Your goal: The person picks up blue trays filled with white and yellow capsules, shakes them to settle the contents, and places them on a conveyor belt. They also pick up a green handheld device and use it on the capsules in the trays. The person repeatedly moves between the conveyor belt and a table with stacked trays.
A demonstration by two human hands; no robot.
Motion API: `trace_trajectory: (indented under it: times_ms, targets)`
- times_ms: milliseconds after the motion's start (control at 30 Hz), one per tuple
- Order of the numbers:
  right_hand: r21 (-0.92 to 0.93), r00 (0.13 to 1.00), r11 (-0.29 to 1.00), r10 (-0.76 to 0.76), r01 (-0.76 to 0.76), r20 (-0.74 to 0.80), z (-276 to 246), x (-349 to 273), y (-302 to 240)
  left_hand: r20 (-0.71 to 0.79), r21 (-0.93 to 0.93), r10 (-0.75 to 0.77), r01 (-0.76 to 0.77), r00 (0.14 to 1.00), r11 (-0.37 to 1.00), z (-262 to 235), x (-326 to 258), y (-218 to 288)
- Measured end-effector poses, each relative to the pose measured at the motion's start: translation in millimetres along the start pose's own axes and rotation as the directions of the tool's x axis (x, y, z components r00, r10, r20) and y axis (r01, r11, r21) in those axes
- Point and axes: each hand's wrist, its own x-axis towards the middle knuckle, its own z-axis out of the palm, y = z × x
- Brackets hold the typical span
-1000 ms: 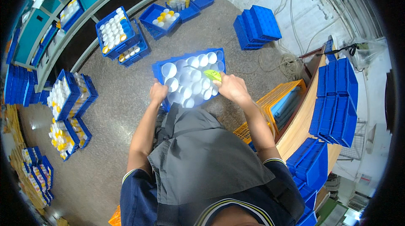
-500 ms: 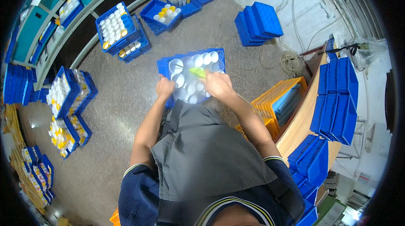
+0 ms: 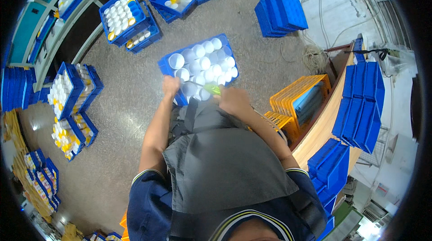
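Left hand [image 3: 171,87]: kept fingers clamped on left rim of blue crate [image 3: 165,63].
Right hand [image 3: 234,101]: held fingers clamped around green-handled tool [image 3: 212,89], near frame centre.
Blue crate: sat upper centre, filled with white cylinders [image 3: 198,52].
Orange basket [image 3: 280,104]: stood right, beside bench [image 3: 315,140].

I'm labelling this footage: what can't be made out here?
All in the head view:
- Green tool: handle end hidden by the right hand.
- Blue tray: near edge partly hidden by the grey apron.
- White cups: contents, lost to blur and glare.
- Orange object: partly hidden by the navy shirt.
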Motion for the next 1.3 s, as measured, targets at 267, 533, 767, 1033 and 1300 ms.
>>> trace_trajectory:
  times_ms: [267, 533, 767, 1033, 1300]
  targets:
    - [-0.033, 0.999, 0.999, -0.032, 0.034, 0.042, 31.5, 3.9, 7.6, 0.045, -0.053, -0.166, 0.168, 0.985, 0.984, -5.9, 11.6, -5.9]
    - [0.03, 0.992, 0.992, 0.123, -0.123, -0.004, 13.4, 6.5, 26.4, 0.025, -0.229, -0.223, 0.223, 0.974, 0.948, -12.0, 2.7, -34.8]
    - [-0.081, 0.987, 0.985, 0.156, -0.154, 0.024, -9.3, 12.3, 50.5, 0.005, -0.327, -0.175, 0.167, 0.985, 0.93, -11.0, -7.0, -52.1]
    - [-0.105, 0.978, 0.973, 0.201, -0.205, -0.048, -24.5, 16.8, 85.6, 0.038, -0.428, -0.114, 0.119, 0.993, 0.896, -20.1, -21.4, -60.8]
    - [-0.062, 0.948, 0.95, 0.296, -0.305, -0.119, -48.1, 25.3, 110.3, 0.049, -0.521, -0.07, 0.085, 0.996, 0.849, -35.9, -47.4, -57.8]
